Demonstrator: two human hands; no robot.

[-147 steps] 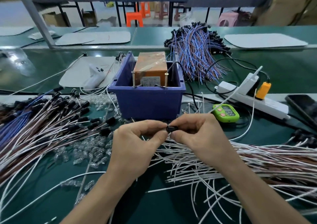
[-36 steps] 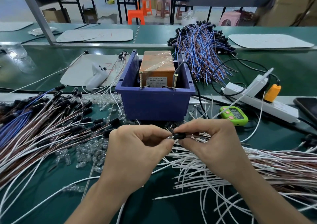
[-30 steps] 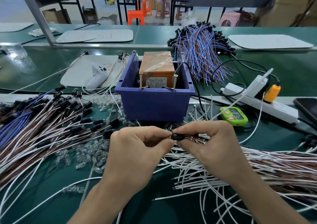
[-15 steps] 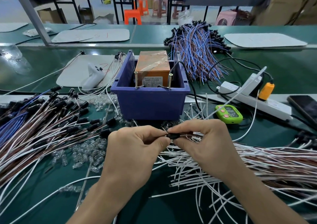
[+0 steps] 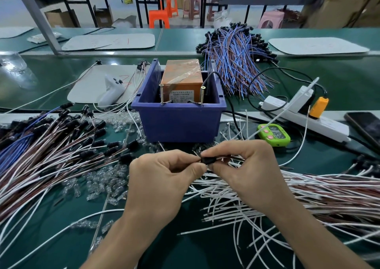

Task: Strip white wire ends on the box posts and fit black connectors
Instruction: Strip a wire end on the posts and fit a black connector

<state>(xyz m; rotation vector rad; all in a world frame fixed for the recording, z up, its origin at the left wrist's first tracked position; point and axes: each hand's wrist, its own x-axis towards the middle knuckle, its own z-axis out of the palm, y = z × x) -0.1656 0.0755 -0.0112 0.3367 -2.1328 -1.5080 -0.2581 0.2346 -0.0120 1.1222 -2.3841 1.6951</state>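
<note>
green bench (image 5: 339,87) crowded | l hand (image 5: 160,182) + r hand (image 5: 246,172) fingers pinch black connector (image 5: 208,160) | near blue bin (image 5: 178,122) wall

left hand (image 5: 162,178): bare | right hand (image 5: 246,172): bare | forearms (image 5: 131,233): bare down to frame edge

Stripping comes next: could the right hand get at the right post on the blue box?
Probably yes: the right post stands exposed, though the right hand pinches a black connector.

Factory line; wire piles (image 5: 53,157), stools (image 5: 159,18)
</note>
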